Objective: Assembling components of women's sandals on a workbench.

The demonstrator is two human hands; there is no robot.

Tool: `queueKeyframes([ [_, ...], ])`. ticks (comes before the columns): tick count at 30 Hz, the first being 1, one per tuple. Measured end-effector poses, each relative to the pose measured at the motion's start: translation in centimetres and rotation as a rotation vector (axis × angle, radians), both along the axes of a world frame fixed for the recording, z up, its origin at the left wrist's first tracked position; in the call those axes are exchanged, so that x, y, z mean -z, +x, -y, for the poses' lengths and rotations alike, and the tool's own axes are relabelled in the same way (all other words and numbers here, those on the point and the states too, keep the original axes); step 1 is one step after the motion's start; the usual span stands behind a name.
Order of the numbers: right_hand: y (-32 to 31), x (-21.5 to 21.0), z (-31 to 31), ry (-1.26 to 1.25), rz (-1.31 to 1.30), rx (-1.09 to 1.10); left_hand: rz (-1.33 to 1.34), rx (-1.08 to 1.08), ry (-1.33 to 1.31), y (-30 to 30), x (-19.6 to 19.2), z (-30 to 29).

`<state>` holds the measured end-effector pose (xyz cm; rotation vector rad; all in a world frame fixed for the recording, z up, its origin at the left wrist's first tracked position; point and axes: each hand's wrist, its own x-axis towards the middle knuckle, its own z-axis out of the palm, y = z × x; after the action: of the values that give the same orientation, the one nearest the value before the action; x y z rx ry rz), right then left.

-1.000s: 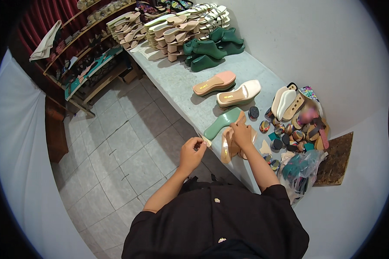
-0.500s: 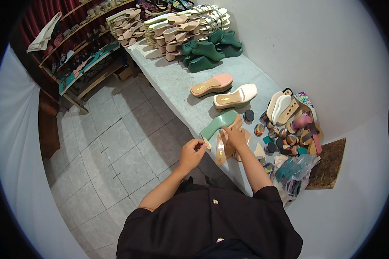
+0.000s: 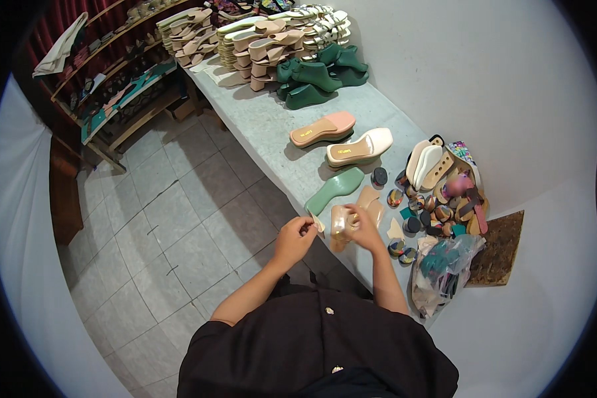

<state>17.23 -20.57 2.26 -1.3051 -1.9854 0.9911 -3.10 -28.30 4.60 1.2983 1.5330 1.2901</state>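
The left hand (image 3: pixel 296 237) pinches a small pale strip (image 3: pixel 318 223); the right hand (image 3: pixel 363 225) grips a tan sandal sole (image 3: pixel 341 224) at the table's (image 3: pixel 265 126) near edge. Held over the edge, the sole could slip floorward if the grip loosens.

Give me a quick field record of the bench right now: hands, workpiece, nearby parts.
left hand: pinching a small pale strip, off the table edge
right hand: on a tan shoe sole at the table edge
beside the sole: green insole
farther up the table: pink-topped sandal, white sandal
far end: stacked sandals, dark green heel blocks
person's right: plastic bag
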Motion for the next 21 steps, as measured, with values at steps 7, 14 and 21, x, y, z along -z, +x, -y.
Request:
queueKeyframes([
  [7, -6.4, -1.1, 3.9, -0.070, -0.135, 0.103, -0.100, 0.184, 0.070, -1.1, -1.0, -0.1],
  [14, -6.7, 0.6, 3.2, -0.045, -0.356, 0.322, -0.086, 0.352, 0.116, -4.1, 3.4, -0.8],
  [21, -3.1, 1.8, -1.3, -0.248, -0.644, 0.652, 0.110, 0.223, -0.010, -5.8, 4.6, -2.9],
])
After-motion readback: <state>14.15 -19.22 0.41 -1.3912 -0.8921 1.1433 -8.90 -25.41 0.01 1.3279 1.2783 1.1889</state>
